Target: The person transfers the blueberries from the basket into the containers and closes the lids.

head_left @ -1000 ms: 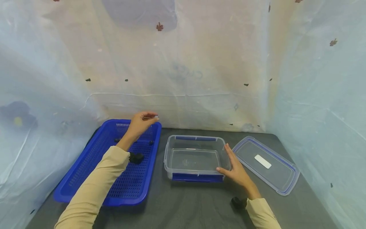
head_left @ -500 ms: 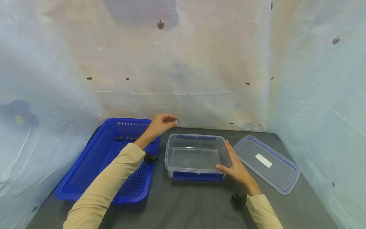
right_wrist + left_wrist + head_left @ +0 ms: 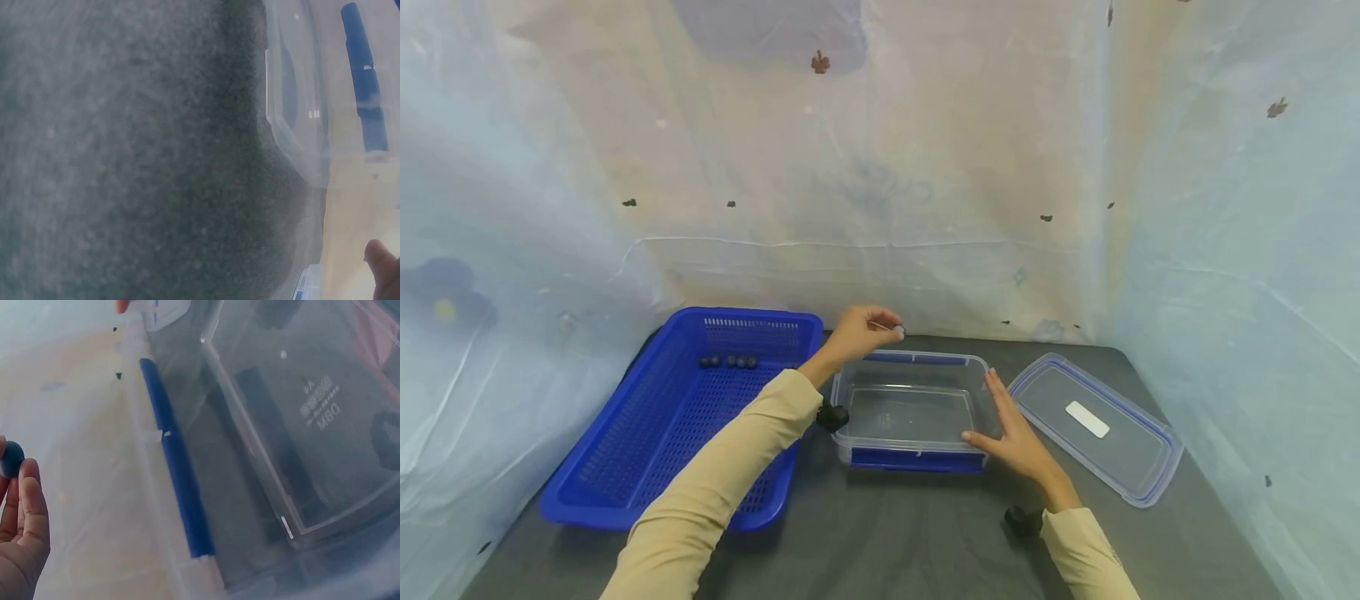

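Observation:
In the head view my left hand (image 3: 859, 333) pinches a small round blue ball (image 3: 12, 460) between thumb and fingertips, above the far rim of a clear plastic container (image 3: 917, 448). The container stands lidless, with blue clips along its long sides; its floor shows bare. My right hand (image 3: 1021, 446) rests on the container's right end, its fingers straight along the rim and its thumb at the front right corner. In the right wrist view one fingertip (image 3: 379, 259) shows beside the container's clear wall. Several dark round balls (image 3: 741, 362) lie at the far end of the blue basket (image 3: 568, 508).
The basket, with perforated sides, stands left of the container. To the right lies the clear lid (image 3: 1120, 454), with a blue seal and a white label. A dark grey cloth (image 3: 880, 533) covers the table, and pale plastic sheeting (image 3: 880, 167) hangs behind and at both sides.
My left hand has carried the blue ball rightward from over the basket to the container's far rim, uncovering the balls in the basket. My right hand has stayed on the container.

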Available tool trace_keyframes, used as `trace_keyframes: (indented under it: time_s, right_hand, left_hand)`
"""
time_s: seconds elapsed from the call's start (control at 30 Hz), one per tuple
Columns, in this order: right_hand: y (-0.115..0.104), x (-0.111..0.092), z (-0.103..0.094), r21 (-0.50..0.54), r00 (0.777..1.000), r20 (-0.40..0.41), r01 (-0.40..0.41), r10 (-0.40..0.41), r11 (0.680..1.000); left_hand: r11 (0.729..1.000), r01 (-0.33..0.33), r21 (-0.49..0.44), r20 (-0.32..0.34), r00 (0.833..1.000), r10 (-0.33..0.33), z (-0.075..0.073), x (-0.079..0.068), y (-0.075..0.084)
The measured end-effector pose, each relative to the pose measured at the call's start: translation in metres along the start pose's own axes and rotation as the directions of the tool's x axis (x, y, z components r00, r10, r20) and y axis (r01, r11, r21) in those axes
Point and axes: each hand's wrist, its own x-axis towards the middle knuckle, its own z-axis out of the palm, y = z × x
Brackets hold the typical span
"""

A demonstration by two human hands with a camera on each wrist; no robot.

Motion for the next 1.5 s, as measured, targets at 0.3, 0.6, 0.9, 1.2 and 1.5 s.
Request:
trace_keyframes:
  time_s: [0.3,0.6,0.9,1.2,1.5]
  right_hand:
    - [0.002,0.002,0.0,-0.005,1.0,0.01,0.001,-0.001,1.0]
    - [0.002,-0.001,0.001,0.005,1.0,0.0,-0.008,0.008,1.0]
    - [0.005,-0.001,0.002,0.012,1.0,-0.012,-0.004,0.005,1.0]
    - [0.005,-0.001,0.003,0.009,1.0,-0.023,0.008,-0.008,1.0]
    - [0.005,0.0,0.003,0.004,0.999,-0.029,0.015,-0.015,1.0]
  left_hand:
    - [1.0,-0.022,0.022,0.066,0.998,0.021,0.028,0.012,-0.012]
    - [0.998,-0.064,0.007,0.09,0.994,0.063,0.046,0.018,-0.024]
    - [0.999,-0.032,0.041,0.112,0.993,0.028,0.052,0.024,-0.029]
    - [0.998,-0.02,0.061,0.14,0.99,0.011,0.057,0.027,-0.035]
    - [0.992,-0.073,0.105,0.353,0.935,0.032,0.067,0.033,-0.045]
